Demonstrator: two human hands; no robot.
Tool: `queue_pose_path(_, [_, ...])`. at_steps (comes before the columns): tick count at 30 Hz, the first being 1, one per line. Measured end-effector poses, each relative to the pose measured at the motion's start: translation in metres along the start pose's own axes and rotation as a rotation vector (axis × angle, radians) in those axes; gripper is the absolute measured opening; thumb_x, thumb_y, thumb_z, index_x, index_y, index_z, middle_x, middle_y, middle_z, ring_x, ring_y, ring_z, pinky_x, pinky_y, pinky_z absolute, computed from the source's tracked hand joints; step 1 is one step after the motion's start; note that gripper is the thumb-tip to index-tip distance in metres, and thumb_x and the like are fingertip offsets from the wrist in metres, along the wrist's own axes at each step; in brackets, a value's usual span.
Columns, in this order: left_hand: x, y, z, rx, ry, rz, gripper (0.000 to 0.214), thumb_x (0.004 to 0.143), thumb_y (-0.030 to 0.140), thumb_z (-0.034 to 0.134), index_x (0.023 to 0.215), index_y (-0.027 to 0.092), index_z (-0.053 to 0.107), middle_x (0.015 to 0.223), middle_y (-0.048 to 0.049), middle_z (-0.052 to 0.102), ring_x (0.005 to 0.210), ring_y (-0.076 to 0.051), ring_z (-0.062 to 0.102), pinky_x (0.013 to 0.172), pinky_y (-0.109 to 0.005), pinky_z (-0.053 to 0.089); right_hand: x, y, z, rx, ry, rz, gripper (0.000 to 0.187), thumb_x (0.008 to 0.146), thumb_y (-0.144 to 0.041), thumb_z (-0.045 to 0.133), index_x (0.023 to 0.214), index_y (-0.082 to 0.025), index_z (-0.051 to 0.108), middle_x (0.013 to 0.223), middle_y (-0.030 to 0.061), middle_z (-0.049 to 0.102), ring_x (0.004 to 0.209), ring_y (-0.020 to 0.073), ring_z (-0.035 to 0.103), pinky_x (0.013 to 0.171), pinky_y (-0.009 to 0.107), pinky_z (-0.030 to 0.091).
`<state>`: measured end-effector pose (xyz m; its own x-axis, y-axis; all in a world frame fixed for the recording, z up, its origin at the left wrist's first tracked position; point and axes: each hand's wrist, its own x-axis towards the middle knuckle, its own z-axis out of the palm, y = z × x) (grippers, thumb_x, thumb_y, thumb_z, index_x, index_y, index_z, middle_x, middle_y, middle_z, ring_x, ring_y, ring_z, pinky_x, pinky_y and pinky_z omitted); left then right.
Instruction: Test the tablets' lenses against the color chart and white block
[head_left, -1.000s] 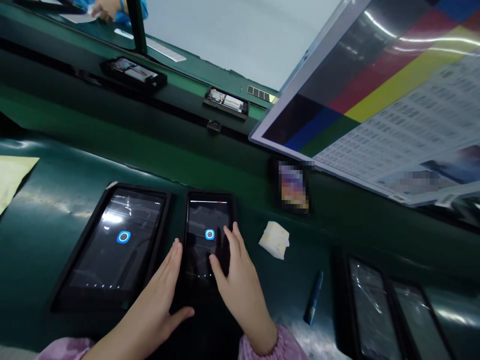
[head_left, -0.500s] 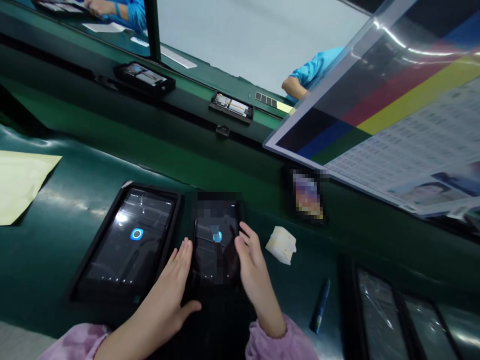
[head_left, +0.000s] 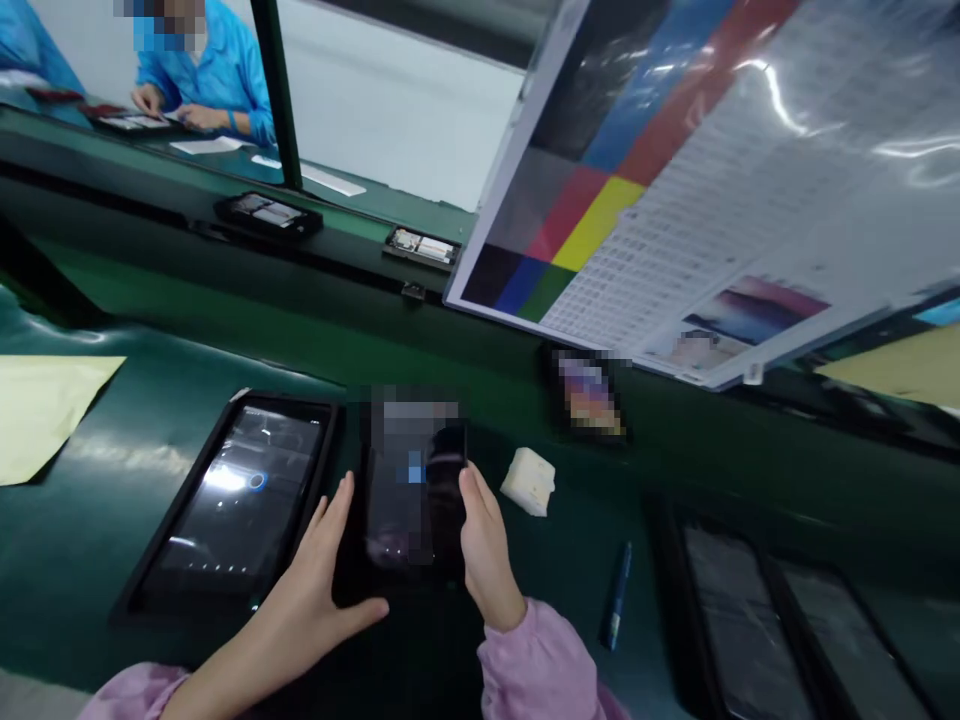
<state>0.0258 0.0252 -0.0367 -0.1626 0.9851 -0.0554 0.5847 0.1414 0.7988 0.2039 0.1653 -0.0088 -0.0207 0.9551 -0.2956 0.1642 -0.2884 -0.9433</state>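
A dark tablet (head_left: 442,500) with a blurred blue icon on its lit screen lies before me; blurring hides part of it. My right hand (head_left: 486,545) grips its right edge, with the thumb near the screen's side and the other fingers mostly hidden. My left hand (head_left: 319,580) is open at the tablet's left side, fingers stretched out and thumb spread; a dark gap shows between it and the screen. Left of that hand, a second tablet (head_left: 232,520) with a round blue icon rests in a black frame-like tray (head_left: 330,430).
Right of my hand are a white foam block (head_left: 529,482), a blue pen (head_left: 618,597) and two dark-screened devices in black trays (head_left: 679,610). A blurred device (head_left: 589,395) stands behind, under a hanging colour chart (head_left: 585,220). Yellow paper (head_left: 52,410) lies left. A person in blue (head_left: 225,70) works beyond.
My left hand's fingers have moved away from the tablet's left edge. My right hand has closed onto the right edge. The view has shifted, showing more of the person beyond.
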Motion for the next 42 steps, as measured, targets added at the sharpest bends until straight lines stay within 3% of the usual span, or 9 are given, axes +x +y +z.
queue_pose_path(4, [0.018, 0.042, -0.028, -0.157, 0.025, 0.178, 0.096, 0.101, 0.038, 0.063, 0.167, 0.041, -0.008, 0.175, -0.0129, 0.023, 0.155, -0.039, 0.034, 0.119, -0.062, 0.043, -0.016, -0.032, -0.013, 0.089, 0.141, -0.190, 0.068, 0.096, -0.070, 0.058, 0.140, -0.020, 0.067, 0.152, 0.0093, 0.060, 0.149, 0.0316, 0.049, 0.127, 0.051, 0.039])
queue_pose_path(8, [0.045, 0.101, -0.055, -0.311, 0.063, 0.389, 0.104, 0.099, 0.034, 0.066, 0.166, 0.038, -0.012, 0.155, -0.0130, 0.055, 0.116, -0.031, 0.073, 0.080, -0.038, 0.070, -0.031, -0.086, -0.019, 0.225, 0.268, -0.447, 0.065, 0.098, -0.065, 0.059, 0.141, -0.017, 0.067, 0.148, 0.0112, 0.064, 0.146, 0.0334, 0.052, 0.126, 0.052, 0.039])
queue_pose_path(12, [0.057, 0.134, -0.063, -0.303, 0.234, 0.532, 0.105, 0.093, 0.034, 0.071, 0.167, 0.038, -0.002, 0.161, -0.0135, 0.048, 0.123, -0.036, 0.070, 0.074, -0.037, 0.070, -0.047, -0.118, -0.021, 0.370, 0.351, -0.600, 0.066, 0.101, -0.063, 0.056, 0.150, -0.018, 0.059, 0.139, 0.0113, 0.070, 0.138, 0.0324, 0.061, 0.121, 0.051, 0.046])
queue_pose_path(16, [0.057, 0.135, -0.060, -0.214, 0.326, 0.569, 0.106, 0.089, 0.034, 0.072, 0.169, 0.034, 0.002, 0.168, -0.0142, 0.036, 0.148, -0.046, 0.045, 0.098, -0.053, 0.065, -0.054, -0.116, -0.023, 0.394, 0.316, -0.647, 0.066, 0.105, -0.059, 0.051, 0.158, -0.020, 0.048, 0.142, 0.0105, 0.068, 0.142, 0.0314, 0.057, 0.119, 0.049, 0.049])
queue_pose_path(20, [0.056, 0.130, -0.063, -0.163, 0.263, 0.587, 0.110, 0.090, 0.035, 0.073, 0.169, 0.035, -0.004, 0.169, -0.0135, 0.033, 0.149, -0.045, 0.044, 0.106, -0.059, 0.059, -0.055, -0.112, -0.026, 0.403, 0.307, -0.655, 0.062, 0.107, -0.054, 0.050, 0.160, -0.022, 0.045, 0.147, 0.0087, 0.065, 0.143, 0.0293, 0.056, 0.121, 0.047, 0.046])
queue_pose_path(26, [0.056, 0.132, -0.064, -0.202, 0.260, 0.578, 0.103, 0.092, 0.031, 0.069, 0.169, 0.037, 0.001, 0.170, -0.0126, 0.033, 0.150, -0.045, 0.043, 0.103, -0.055, 0.061, -0.053, -0.113, -0.022, 0.320, 0.350, -0.647, 0.064, 0.106, -0.059, 0.043, 0.158, -0.021, 0.049, 0.141, 0.0107, 0.069, 0.139, 0.0308, 0.059, 0.117, 0.050, 0.050])
queue_pose_path(32, [0.049, 0.141, -0.059, -0.357, 0.225, 0.476, 0.090, 0.098, 0.024, 0.060, 0.168, 0.038, 0.006, 0.161, -0.0088, 0.050, 0.145, -0.036, 0.052, 0.103, -0.047, 0.062, -0.056, -0.115, -0.020, 0.308, 0.451, -0.582, 0.069, 0.094, -0.069, 0.059, 0.133, -0.013, 0.071, 0.137, 0.0149, 0.071, 0.141, 0.0342, 0.057, 0.121, 0.052, 0.045])
queue_pose_path(39, [0.047, 0.139, -0.056, -0.407, 0.209, 0.376, 0.086, 0.099, 0.032, 0.061, 0.168, 0.038, 0.009, 0.147, -0.0075, 0.063, 0.127, -0.031, 0.069, 0.092, -0.040, 0.067, -0.056, -0.107, -0.023, 0.151, 0.481, -0.542, 0.071, 0.095, -0.073, 0.051, 0.130, -0.015, 0.072, 0.145, 0.0140, 0.065, 0.151, 0.0334, 0.045, 0.129, 0.055, 0.031])
queue_pose_path(42, [0.048, 0.137, -0.056, -0.389, 0.213, 0.388, 0.087, 0.101, 0.034, 0.058, 0.169, 0.034, 0.005, 0.139, -0.0087, 0.069, 0.121, -0.031, 0.072, 0.092, -0.041, 0.067, -0.056, -0.106, -0.022, 0.187, 0.450, -0.545, 0.073, 0.094, -0.076, 0.051, 0.130, -0.016, 0.072, 0.142, 0.0149, 0.067, 0.144, 0.0345, 0.053, 0.126, 0.057, 0.036])
